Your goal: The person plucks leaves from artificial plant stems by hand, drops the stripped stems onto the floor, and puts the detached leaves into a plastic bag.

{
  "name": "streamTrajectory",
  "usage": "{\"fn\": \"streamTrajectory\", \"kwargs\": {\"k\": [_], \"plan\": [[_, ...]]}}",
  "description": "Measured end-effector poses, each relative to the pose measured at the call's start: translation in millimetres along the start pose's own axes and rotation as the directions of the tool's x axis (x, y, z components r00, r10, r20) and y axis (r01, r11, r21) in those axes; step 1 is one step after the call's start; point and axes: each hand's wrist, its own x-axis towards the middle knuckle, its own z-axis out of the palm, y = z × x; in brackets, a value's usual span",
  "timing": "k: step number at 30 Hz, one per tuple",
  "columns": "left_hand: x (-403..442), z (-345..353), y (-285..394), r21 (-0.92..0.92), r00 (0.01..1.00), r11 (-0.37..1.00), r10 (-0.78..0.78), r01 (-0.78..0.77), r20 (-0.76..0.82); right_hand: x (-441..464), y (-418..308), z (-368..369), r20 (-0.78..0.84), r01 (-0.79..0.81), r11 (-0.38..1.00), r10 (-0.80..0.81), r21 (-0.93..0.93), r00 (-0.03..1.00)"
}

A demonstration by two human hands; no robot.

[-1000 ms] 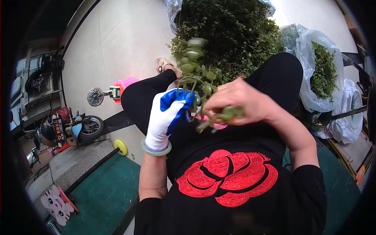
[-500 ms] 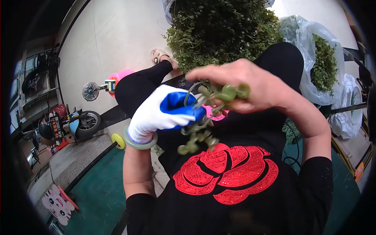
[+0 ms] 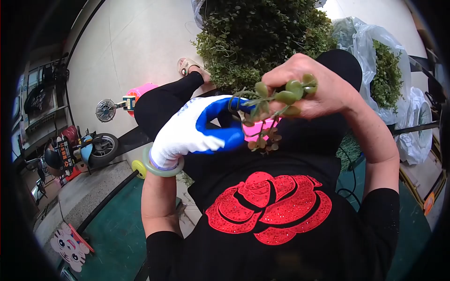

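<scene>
My right hand (image 3: 294, 71) is bare and closed on a leafy sprig (image 3: 293, 88) with round green leaves and thin stems. Some smaller brownish leaves of it dangle below the fingers. My left hand (image 3: 187, 129) wears a white glove with a blue coated palm. Its thumb and fingers are apart in a C shape, the blue fingertips close by the thin stems; whether they touch is unclear. Behind the sprig, part of a bright pink thing (image 3: 255, 131) shows at my lap, mostly hidden.
A large heap of leafy greenery (image 3: 258, 42) lies in front of my legs. To its right stands a clear plastic bag (image 3: 370, 61) with more greenery. A small fan (image 3: 106, 110) is at the left, near a scooter wheel (image 3: 104, 149). A cat-face cutout (image 3: 70, 246) is lower left.
My right hand has moved right and slightly up with the sprig, away from my left hand. The left thumb and fingers have spread apart, and the dangling leaves have swung right.
</scene>
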Motion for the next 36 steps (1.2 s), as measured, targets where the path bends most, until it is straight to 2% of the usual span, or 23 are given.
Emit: {"fn": "streamTrajectory", "kwargs": {"k": [1,3,5,7,10,12,13,14,15,16,17,19,21,23,24,25,26,27,28,29,31,33,36], "plan": [[5.2,3.1,2.4,0.026,0.990,0.990,0.141,-0.140,-0.015,0.9,-0.4,1.9,-0.011,0.003,1.000,-0.003,-0.014,1.000],[2.5,10.7,24.9,0.241,0.998,0.968,-0.069,0.069,-0.008,7.0,1.0,7.6,-0.016,0.056,0.998,-0.057,-0.039,0.998],[5.9,15.3,-2.1,0.475,0.935,0.843,0.339,-0.252,-0.106,11.8,0.5,8.7,-0.015,0.079,0.994,-0.081,-0.077,0.997],[2.6,10.9,-3.1,0.076,0.995,0.993,0.096,-0.094,-0.016,9.7,0.7,6.2,0.088,0.063,0.998,-0.064,0.019,0.994],[-2.1,10.2,-2.6,0.079,0.990,0.997,-0.021,0.010,0.140,0.7,11.5,6.0,0.257,0.077,0.987,-0.112,0.143,0.960],[-14.1,11.5,1.7,0.022,0.978,0.997,-0.081,0.079,0.194,-10.1,15.0,-7.9,0.358,0.064,0.996,-0.081,0.061,0.930],[-24.1,3.2,1.2,0.004,0.964,0.996,-0.082,0.084,0.253,-33.3,29.8,-32.4,0.140,-0.104,0.993,0.110,-0.054,0.984],[-38.5,-9.4,-11.7,-0.026,0.976,0.997,0.072,-0.069,0.206,-65.1,71.8,-69.0,-0.068,-0.117,0.945,0.101,-0.305,0.993],[-54.6,-12.9,-20.3,-0.137,0.997,0.989,0.063,-0.057,0.037,-107.6,90.1,-100.2,-0.346,-0.396,0.918,0.369,-0.010,0.863],[-51.2,-7.3,-14.7,-0.194,0.980,0.980,-0.069,0.033,-0.184,-99.0,76.6,-102.3,-0.408,-0.329,0.889,0.442,0.320,0.799],[-44.5,3.9,-5.0,-0.266,0.901,0.957,-0.216,0.118,-0.377,-87.7,67.1,-86.7,-0.426,-0.281,0.929,0.362,0.242,0.829],[-22.1,21.4,6.9,-0.338,0.799,0.936,-0.278,0.099,-0.534,-51.3,36.2,-51.9,-0.453,-0.176,0.981,0.192,0.078,0.871],[-0.4,24.2,-1.2,-0.146,0.846,0.989,-0.069,-0.011,-0.529,-19.1,13.4,-21.3,-0.165,-0.216,0.941,0.264,0.259,0.951],[3.4,34.9,7.9,-0.278,0.889,0.960,-0.104,-0.026,-0.445,-2.0,21.6,12.8,0.006,-0.141,0.941,0.147,0.307,0.989],[4.8,36.5,10.1,-0.283,0.892,0.958,-0.082,-0.052,-0.444,2.1,22.3,25.5,0.223,-0.239,0.897,0.164,0.371,0.961],[5.7,35.2,11.6,-0.284,0.892,0.956,-0.061,-0.077,-0.448,4.5,18.4,29.2,0.089,-0.056,0.967,0.035,0.250,0.995],[3.7,29.7,5.6,-0.303,0.905,0.942,0.003,-0.146,-0.426,4.5,13.4,25.2,0.114,-0.133,0.936,0.101,0.327,0.988],[-2.4,23.6,2.1,-0.527,0.942,0.839,-0.056,-0.136,-0.332,2.6,7.1,20.0,0.149,-0.212,0.891,0.165,0.403,0.975],[-5.8,24.9,-4.4,-0.316,0.894,0.921,0.068,-0.227,-0.443,0.5,4.0,19.1,0.132,-0.257,0.777,0.222,0.575,0.966],[-8.8,28.0,-13.3,-0.084,0.831,0.951,0.213,-0.296,-0.514,0.4,-2.4,12.7,0.200,-0.392,0.728,0.340,0.562,0.919],[-8.3,32.9,-23.7,-0.134,0.788,0.917,0.241,-0.377,-0.567,-3.1,21.0,26.1,0.095,-0.183,0.836,0.156,0.517,0.983],[-5.5,36.4,-27.5,-0.649,0.862,0.661,-0.007,-0.376,-0.507,-3.8,22.1,26.3,0.116,-0.099,0.861,0.046,0.499,0.992],[-7.4,30.2,-11.9,-0.524,0.913,0.819,0.001,-0.235,-0.408,-8.0,14.3,19.5,0.182,-0.301,0.781,0.241,0.547,0.953]]}}
